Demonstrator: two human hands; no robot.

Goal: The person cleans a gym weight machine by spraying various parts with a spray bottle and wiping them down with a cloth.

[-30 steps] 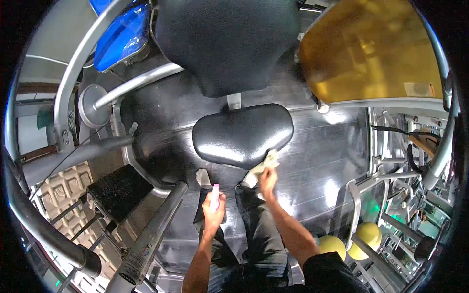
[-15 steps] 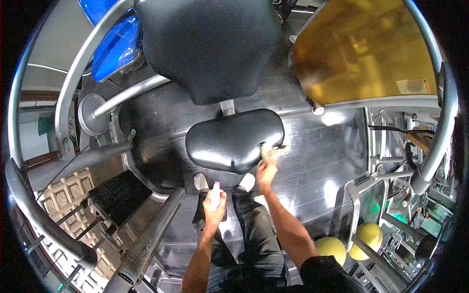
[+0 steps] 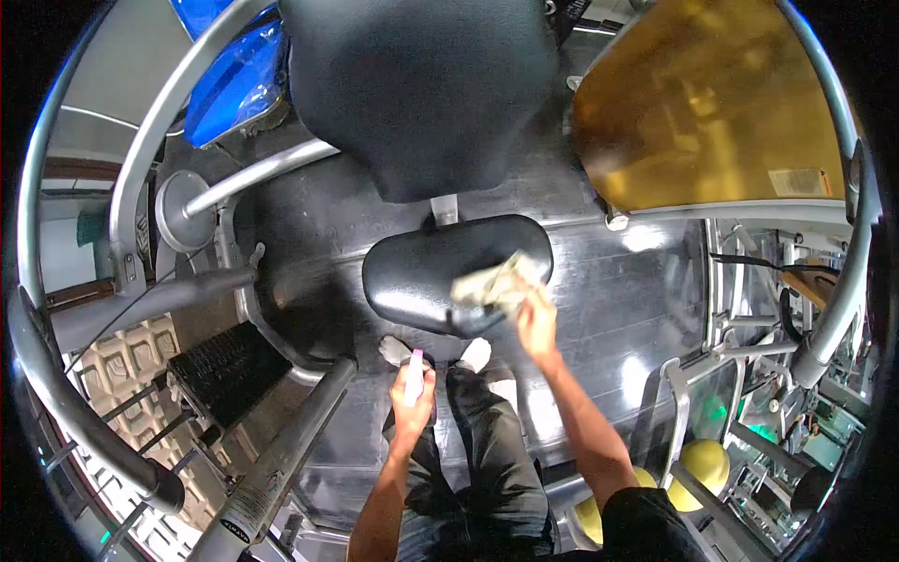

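Note:
A black padded seat (image 3: 412,267) of a gym machine is in the middle of the view, below a larger black backrest pad (image 3: 421,94). My right hand (image 3: 537,323) grips a pale yellowish cloth (image 3: 501,284), which lies over the seat's right part. Nearer to me, my left hand (image 3: 412,398) is closed around a white bottle with a pink top (image 3: 415,370), held upright just in front of the seat. The bottle's lower part is hidden by my fingers.
Silver tube frames (image 3: 281,459) curve along the left, beside a weight stack (image 3: 229,375). A yellow-brown panel (image 3: 707,112) fills the upper right. Yellow balls (image 3: 700,473) sit by a rack at lower right. Blue chairs (image 3: 239,84) stand at upper left.
My right hand has shifted a little right, and the cloth has spread from the seat's right edge leftward over its top. My left hand stays almost in place with the bottle.

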